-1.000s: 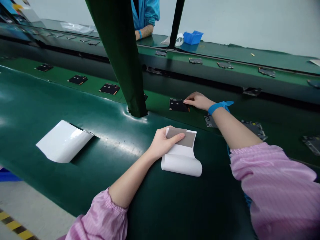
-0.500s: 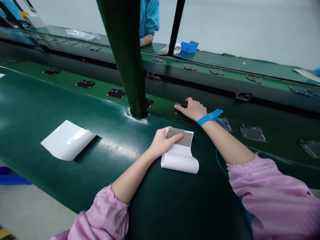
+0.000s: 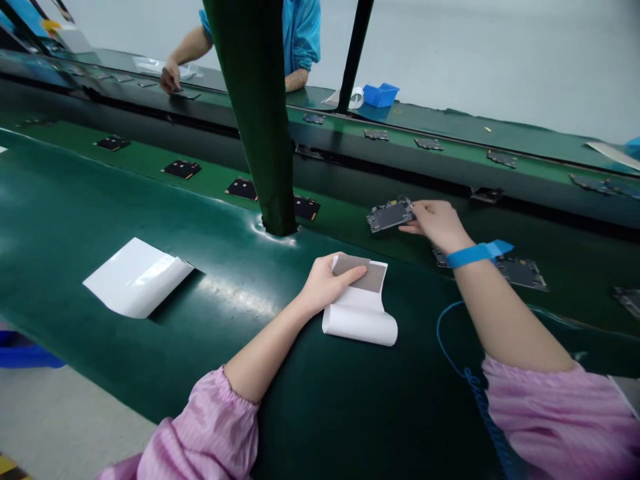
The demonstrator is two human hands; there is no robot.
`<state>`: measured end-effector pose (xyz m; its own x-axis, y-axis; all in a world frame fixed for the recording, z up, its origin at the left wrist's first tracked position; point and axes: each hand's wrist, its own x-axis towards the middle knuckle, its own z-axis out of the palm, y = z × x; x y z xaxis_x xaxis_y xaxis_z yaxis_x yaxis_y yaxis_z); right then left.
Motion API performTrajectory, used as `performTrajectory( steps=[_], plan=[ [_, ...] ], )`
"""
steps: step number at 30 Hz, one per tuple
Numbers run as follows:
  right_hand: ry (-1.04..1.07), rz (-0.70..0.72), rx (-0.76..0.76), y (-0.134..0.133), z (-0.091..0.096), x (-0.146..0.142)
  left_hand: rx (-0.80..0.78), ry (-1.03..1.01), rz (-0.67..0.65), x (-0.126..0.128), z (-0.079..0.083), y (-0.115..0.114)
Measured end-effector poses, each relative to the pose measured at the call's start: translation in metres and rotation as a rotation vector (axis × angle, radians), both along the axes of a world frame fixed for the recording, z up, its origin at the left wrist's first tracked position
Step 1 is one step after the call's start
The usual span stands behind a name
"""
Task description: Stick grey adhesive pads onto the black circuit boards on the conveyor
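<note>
My left hand [image 3: 327, 283] is closed on a curled white backing sheet [image 3: 357, 325] that carries a grey rectangular sticker [image 3: 357, 275]; the thumb lies across the grey piece. Off to the right, my right hand [image 3: 437, 223] pinches a circuit board [image 3: 391, 215] by its right edge, with a blue strap [image 3: 479, 254] round the wrist. That board is raised and tilted over the green conveyor belt [image 3: 340, 220], its grey face with small components showing. More circuit boards [image 3: 523, 272] lie on the belt below and right of this hand, partly covered by it.
A second white sheet [image 3: 137, 277] with a curled edge lies on the green bench at left. A green post [image 3: 255, 120] rises between bench and belt. Black-backed boards [image 3: 181, 169] sit on the belt. Opposite, a co-worker's hand [image 3: 171, 77] touches a board near a blue bin [image 3: 381, 95].
My right hand has picked up a circuit board from the belt and turned it, moving right. Boards on the near belt have shifted right. A co-worker's hand has appeared across the line.
</note>
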<state>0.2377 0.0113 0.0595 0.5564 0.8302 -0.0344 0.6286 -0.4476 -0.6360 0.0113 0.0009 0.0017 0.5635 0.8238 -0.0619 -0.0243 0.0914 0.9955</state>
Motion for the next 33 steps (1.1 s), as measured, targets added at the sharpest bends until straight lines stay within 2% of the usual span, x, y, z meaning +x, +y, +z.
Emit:
performTrajectory(
  steps=[2,4,6,8,10,12,17,23,26,30,33],
  plan=[
    [-0.035,-0.014,-0.021,-0.014,-0.009,0.008,0.005,-0.001,0.003,0.000,-0.001,0.000],
    [-0.146,0.017,0.025,-0.029,-0.015,0.007,0.008,0.001,0.002,0.000,-0.001,0.000],
    [-0.213,0.148,0.119,-0.043,-0.015,-0.003,0.014,0.010,0.006,0.000,-0.001,0.000],
    [-0.152,0.338,0.179,-0.055,-0.010,-0.019,0.029,0.018,0.015,0.000,-0.001,0.000],
    [-0.062,0.480,0.189,-0.063,-0.005,-0.035,0.042,0.018,0.022,-0.001,0.000,0.000],
    [-0.019,0.545,0.178,-0.066,-0.002,-0.046,0.047,0.013,0.020,-0.001,0.000,0.000],
    [0.023,0.597,0.150,-0.061,-0.007,-0.050,0.058,0.003,0.002,-0.001,-0.001,0.000],
    [-0.198,0.660,0.291,-0.059,-0.007,-0.051,0.036,-0.005,0.013,0.000,-0.002,0.000],
    [-0.240,0.682,0.325,-0.062,-0.003,-0.052,0.014,-0.010,0.030,0.000,-0.001,0.000],
    [-0.171,0.576,0.343,-0.054,-0.002,-0.042,-0.004,-0.003,0.032,0.000,0.000,0.001],
    [-0.112,0.519,0.300,-0.026,-0.014,-0.028,-0.009,0.001,0.027,0.001,-0.001,0.001]
  ],
)
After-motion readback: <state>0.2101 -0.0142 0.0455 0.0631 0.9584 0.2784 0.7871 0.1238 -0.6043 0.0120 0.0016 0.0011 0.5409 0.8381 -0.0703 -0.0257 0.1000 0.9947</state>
